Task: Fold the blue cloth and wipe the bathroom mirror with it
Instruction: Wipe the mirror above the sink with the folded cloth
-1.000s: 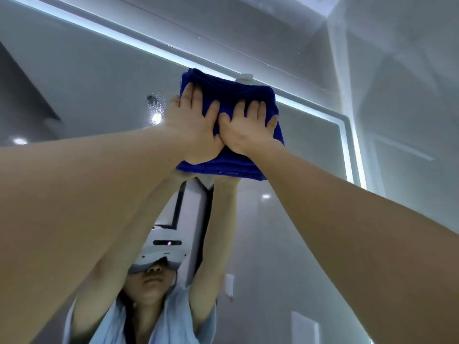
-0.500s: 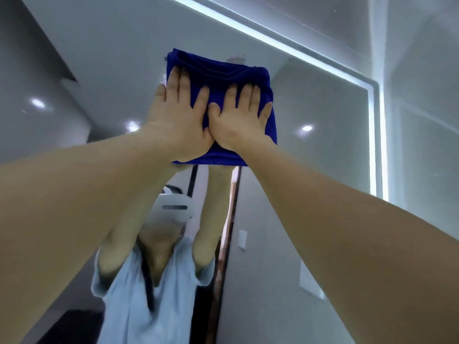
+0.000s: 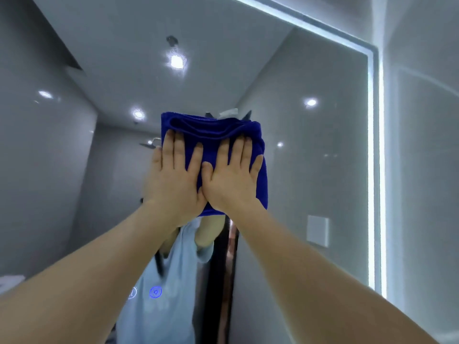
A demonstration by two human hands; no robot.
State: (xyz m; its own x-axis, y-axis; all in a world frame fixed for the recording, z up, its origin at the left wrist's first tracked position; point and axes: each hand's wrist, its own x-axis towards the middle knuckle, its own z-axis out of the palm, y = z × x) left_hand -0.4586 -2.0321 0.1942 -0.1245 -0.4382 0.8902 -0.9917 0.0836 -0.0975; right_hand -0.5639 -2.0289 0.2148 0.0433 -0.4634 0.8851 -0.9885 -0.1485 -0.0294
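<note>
The folded blue cloth [image 3: 213,131] lies flat against the bathroom mirror [image 3: 318,150], near the middle of the glass. My left hand [image 3: 173,180] presses on the cloth's left half with straight, spread fingers. Beside it, thumbs touching, my right hand [image 3: 231,180] presses flat on the right half. Both arms reach up and forward. The cloth's lower part is hidden behind my hands.
A lit white strip [image 3: 372,170] frames the mirror's top and right edge, with the grey wall [image 3: 422,145] just beyond it. The glass reflects ceiling spotlights, a dark doorway, a wall switch plate [image 3: 318,230] and a person in a light blue shirt.
Both hands have slid the cloth down the mirror, away from the lit top edge, still pressing it flat side by side.
</note>
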